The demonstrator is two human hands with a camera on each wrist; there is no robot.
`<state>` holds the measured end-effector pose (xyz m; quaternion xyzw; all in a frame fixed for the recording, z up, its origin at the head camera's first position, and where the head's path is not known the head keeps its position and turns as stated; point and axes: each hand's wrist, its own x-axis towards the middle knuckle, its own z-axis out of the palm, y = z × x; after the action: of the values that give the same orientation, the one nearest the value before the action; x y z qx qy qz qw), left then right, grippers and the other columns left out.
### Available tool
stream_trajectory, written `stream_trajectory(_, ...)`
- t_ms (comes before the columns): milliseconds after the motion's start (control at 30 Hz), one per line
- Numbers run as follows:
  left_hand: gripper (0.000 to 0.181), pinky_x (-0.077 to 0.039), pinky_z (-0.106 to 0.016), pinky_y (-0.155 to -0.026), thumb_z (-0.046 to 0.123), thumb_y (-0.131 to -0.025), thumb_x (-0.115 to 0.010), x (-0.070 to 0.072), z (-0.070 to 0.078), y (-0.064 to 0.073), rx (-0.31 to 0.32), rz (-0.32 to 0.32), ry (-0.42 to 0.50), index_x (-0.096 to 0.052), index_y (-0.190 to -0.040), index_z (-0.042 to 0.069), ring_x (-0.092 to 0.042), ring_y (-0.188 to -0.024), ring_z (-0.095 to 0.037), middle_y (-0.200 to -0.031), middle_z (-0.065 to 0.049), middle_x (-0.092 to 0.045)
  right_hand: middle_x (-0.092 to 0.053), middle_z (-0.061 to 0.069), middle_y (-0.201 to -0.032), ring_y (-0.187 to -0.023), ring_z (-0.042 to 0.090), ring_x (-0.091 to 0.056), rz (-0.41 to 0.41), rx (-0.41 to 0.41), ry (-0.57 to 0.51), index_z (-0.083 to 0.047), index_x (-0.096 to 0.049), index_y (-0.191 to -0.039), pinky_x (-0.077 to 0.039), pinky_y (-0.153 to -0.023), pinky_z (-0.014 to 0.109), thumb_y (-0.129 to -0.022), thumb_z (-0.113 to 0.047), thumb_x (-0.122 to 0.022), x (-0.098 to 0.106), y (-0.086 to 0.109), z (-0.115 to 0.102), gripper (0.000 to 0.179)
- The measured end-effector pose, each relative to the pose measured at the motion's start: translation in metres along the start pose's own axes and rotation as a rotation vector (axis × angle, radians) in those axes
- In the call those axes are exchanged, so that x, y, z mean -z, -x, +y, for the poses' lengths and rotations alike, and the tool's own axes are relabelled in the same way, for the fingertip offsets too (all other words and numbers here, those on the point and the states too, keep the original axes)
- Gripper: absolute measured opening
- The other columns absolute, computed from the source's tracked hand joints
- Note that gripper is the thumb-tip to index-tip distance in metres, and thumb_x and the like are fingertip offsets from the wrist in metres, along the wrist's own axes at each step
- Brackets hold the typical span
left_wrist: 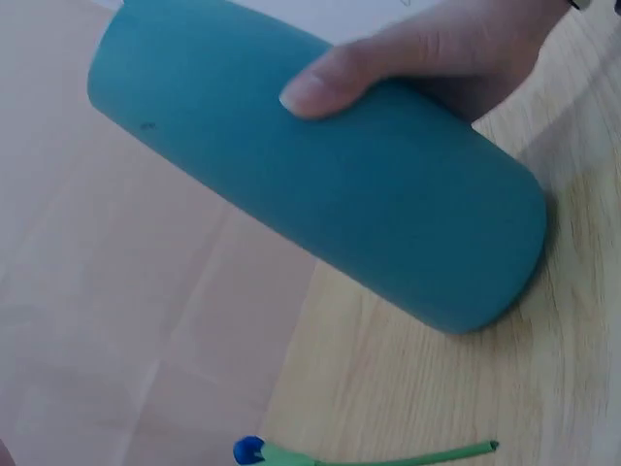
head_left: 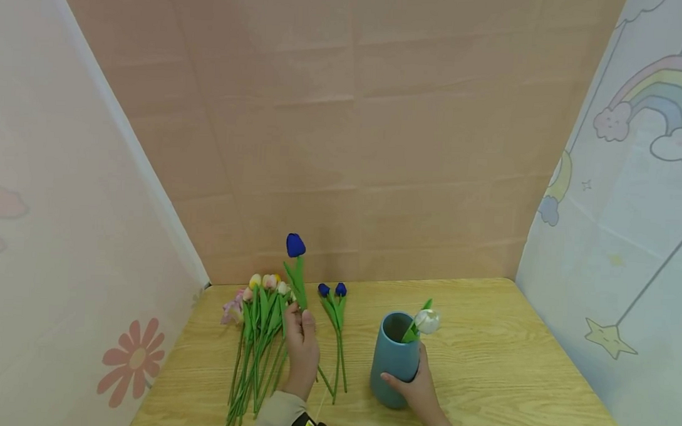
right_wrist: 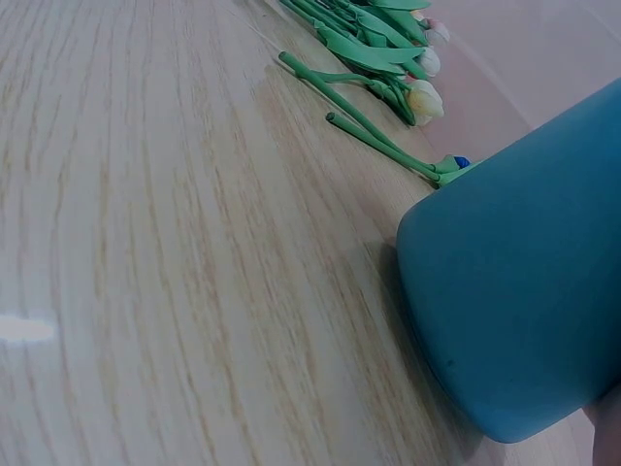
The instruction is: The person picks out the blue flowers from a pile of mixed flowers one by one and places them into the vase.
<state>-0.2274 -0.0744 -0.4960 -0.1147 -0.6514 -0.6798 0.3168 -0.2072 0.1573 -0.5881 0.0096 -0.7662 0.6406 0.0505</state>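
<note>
In the head view my left hand (head_left: 303, 353) pinches the stem of a blue tulip (head_left: 296, 246), its bloom upright above the fingers. Part of that stem is hidden behind the hand. My right hand (head_left: 420, 391) grips the side of a blue-green vase (head_left: 394, 365), which stands on the table. A white tulip (head_left: 427, 321) with green leaves leans out over the vase's right rim. The left wrist view shows the vase (left_wrist: 320, 175) with the right thumb (left_wrist: 325, 85) laid across it. In the right wrist view the vase's lower end (right_wrist: 514, 301) fills the right side.
Left of the left hand lies a bunch of pink, yellow and white artificial tulips (head_left: 261, 323) on the wood-grain table (head_left: 482, 368). Two more blue tulips (head_left: 337, 326) lie between the bunch and the vase. Fabric walls stand at the back (head_left: 349, 144) and both sides.
</note>
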Motion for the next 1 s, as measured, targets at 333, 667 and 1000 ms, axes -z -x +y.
stream_trajectory(333, 0.022, -0.047, -0.021, -0.07, 0.007, -0.102, -0.046, -0.013, 0.025, -0.003, 0.045, -0.055, 0.076, -0.046, -0.11, -0.014, -0.054, -0.078, -0.012, -0.089, -0.019, -0.049, -0.044, 0.014, -0.139, -0.126, 0.038, -0.045, -0.003, 0.002, -0.01, -0.02, -0.023, -0.146, -0.041, -0.096, 0.057, -0.077, -0.015, -0.081, 0.0, 0.0, -0.002, 0.09)
stream_trajectory(667, 0.023, -0.05, -0.023, -0.085, 0.005, -0.098, -0.053, -0.024, 0.055, -0.006, 0.035, -0.127, 0.057, -0.05, -0.118, -0.005, -0.062, -0.095, -0.015, -0.103, -0.024, -0.057, -0.043, 0.015, -0.14, -0.127, 0.039, -0.044, -0.007, -0.011, -0.001, -0.019, -0.023, -0.146, -0.04, -0.097, 0.059, -0.076, -0.015, -0.082, 0.0, 0.0, 0.0, 0.092)
stream_trajectory(1000, 0.015, -0.048, -0.025, -0.083, -0.012, -0.093, -0.051, -0.024, 0.093, -0.013, -0.309, -0.084, 0.129, -0.046, -0.106, -0.009, -0.058, -0.093, -0.011, -0.101, -0.012, -0.058, -0.044, 0.015, -0.139, -0.126, 0.039, -0.045, 0.003, -0.007, -0.003, -0.019, -0.024, -0.145, -0.04, -0.097, 0.059, -0.076, -0.015, -0.083, 0.0, 0.0, -0.001, 0.092)
